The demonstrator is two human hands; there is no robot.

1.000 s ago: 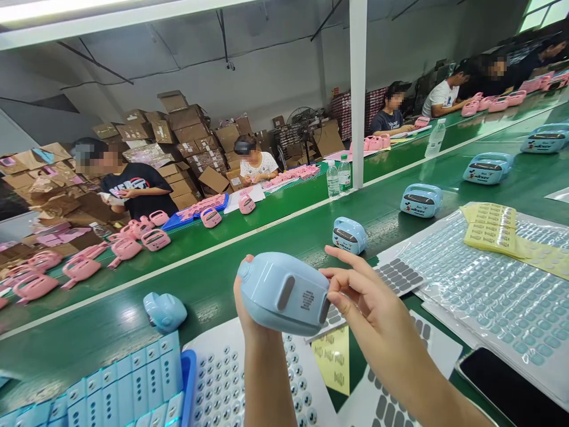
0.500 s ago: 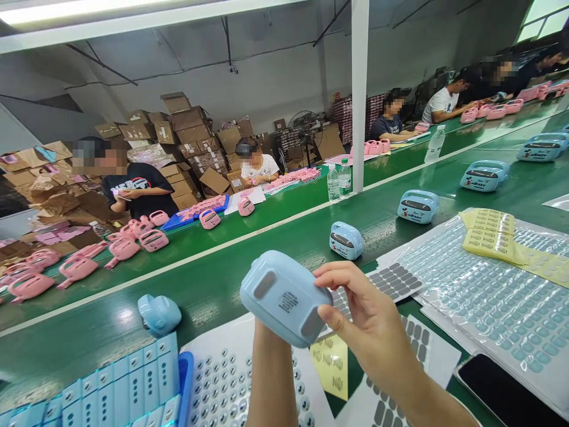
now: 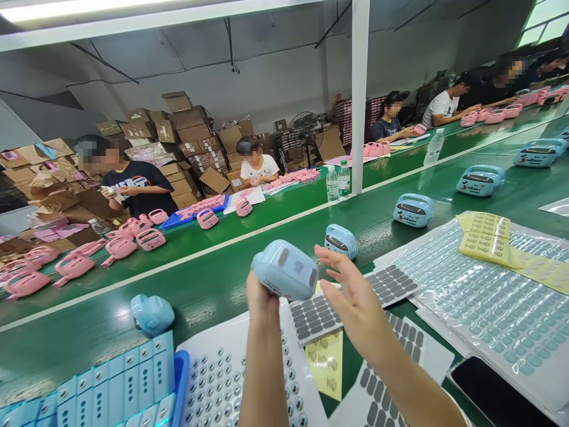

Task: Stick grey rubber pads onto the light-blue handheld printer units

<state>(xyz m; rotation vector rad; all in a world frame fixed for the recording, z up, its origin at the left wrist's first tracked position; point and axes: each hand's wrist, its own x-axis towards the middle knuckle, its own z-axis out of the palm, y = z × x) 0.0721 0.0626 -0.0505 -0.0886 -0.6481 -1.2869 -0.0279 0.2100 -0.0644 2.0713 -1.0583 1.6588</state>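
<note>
A light blue plastic casing with a handle (image 3: 291,267) is tilted in the air, its underside with two grey oval pads and a small printed label turned towards me. My left hand (image 3: 263,296) grips it from behind and below, fingers mostly hidden by the casing. Just to the right of it, apart from it, my right hand (image 3: 349,287) is open with nothing in it. Below lie a sheet of grey oval pads (image 3: 315,314), a yellow label sheet (image 3: 326,365) and a white sheet of round stickers (image 3: 213,385).
Finished-looking blue casings (image 3: 413,210) stand along the green belt (image 3: 200,296); another blue casing (image 3: 152,314) lies at left. A blue tray (image 3: 181,379) holds blue parts. A phone (image 3: 502,391) and plastic-covered sticker sheets (image 3: 502,308) lie right. Co-workers handle pink casings across the belt.
My right hand has let go of the blue casing and its fingers have spread. In my left hand the casing has turned and moved slightly away from me.
</note>
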